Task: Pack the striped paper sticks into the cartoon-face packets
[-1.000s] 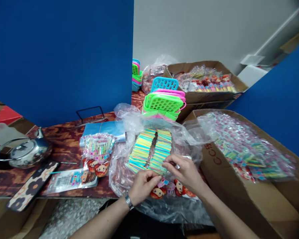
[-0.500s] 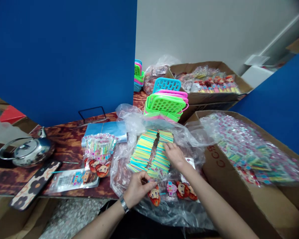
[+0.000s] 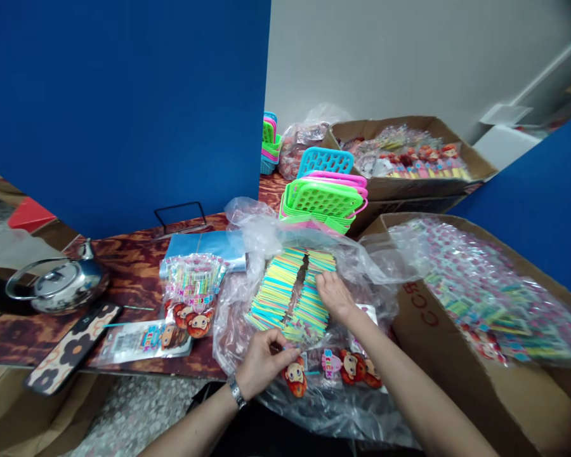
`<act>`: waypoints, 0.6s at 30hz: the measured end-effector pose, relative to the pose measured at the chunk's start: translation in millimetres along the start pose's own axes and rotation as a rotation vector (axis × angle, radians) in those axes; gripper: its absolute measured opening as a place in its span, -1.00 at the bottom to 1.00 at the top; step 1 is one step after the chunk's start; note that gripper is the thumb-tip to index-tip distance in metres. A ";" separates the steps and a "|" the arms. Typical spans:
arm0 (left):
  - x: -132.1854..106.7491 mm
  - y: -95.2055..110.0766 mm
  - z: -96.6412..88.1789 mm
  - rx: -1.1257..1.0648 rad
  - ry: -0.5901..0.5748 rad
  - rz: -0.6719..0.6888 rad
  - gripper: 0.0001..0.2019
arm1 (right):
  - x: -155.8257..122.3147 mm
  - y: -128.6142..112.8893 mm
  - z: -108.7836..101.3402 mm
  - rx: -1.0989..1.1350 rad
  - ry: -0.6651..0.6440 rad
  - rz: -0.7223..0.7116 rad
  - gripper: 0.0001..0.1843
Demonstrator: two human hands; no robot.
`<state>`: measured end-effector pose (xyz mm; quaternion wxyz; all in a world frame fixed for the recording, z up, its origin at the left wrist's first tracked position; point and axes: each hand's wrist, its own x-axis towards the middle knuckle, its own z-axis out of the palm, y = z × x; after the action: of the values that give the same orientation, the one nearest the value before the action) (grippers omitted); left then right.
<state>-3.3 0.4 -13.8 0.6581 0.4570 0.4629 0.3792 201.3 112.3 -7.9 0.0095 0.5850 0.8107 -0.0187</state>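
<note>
Wooden table (image 3: 124, 279): left grip (image 3: 264, 358) pinching packet (image 3: 295, 374), right grip (image 3: 333, 295) spread on sticks (image 3: 290, 295).

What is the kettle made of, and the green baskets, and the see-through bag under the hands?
Kettle: likely polished steel, since it mirrors the room. Green baskets: likely molded plastic, neon with a grid of holes. Clear bag: thin plastic film, crinkled and glossy.

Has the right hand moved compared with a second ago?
Yes. The right hand has gone from the near end of the stack of coloured sticks up onto its far half.
</note>
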 end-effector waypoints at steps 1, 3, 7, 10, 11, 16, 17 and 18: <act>0.1 -0.5 -0.5 -0.008 -0.001 0.000 -0.73 | 0.2 1.1 0.5 0.032 0.006 0.006 -0.76; 0.2 -0.5 -1.4 -0.013 0.002 -0.002 -0.73 | -0.1 3.7 -0.1 0.110 0.021 0.022 -0.79; 0.3 3.6 -1.9 0.011 0.020 0.000 -0.73 | -4.8 7.0 -8.7 0.330 0.045 0.075 -0.86; 0.6 7.6 -1.1 0.025 0.038 -0.008 -0.72 | -13.4 3.2 -17.4 0.554 0.032 0.086 -0.84; 0.7 8.8 -0.8 0.027 0.045 -0.014 -0.72 | -16.7 0.6 -19.3 0.630 0.027 0.080 -0.80; 0.0 15.5 -0.9 0.035 0.062 -0.015 -0.73 | -26.2 -8.4 -19.7 0.926 0.042 0.080 -0.67; -0.6 16.7 -1.4 0.043 0.068 -0.008 -0.74 | -25.8 -7.1 -19.1 0.962 0.052 0.093 -0.66; -1.2 17.7 -2.1 0.051 0.075 -0.003 -0.74 | -24.6 -4.4 -18.7 0.990 0.065 0.111 -0.66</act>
<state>-7.0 5.0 3.0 0.6289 0.4583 0.4974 0.3835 205.0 88.3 11.7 -0.2936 0.5618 0.6722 -0.3825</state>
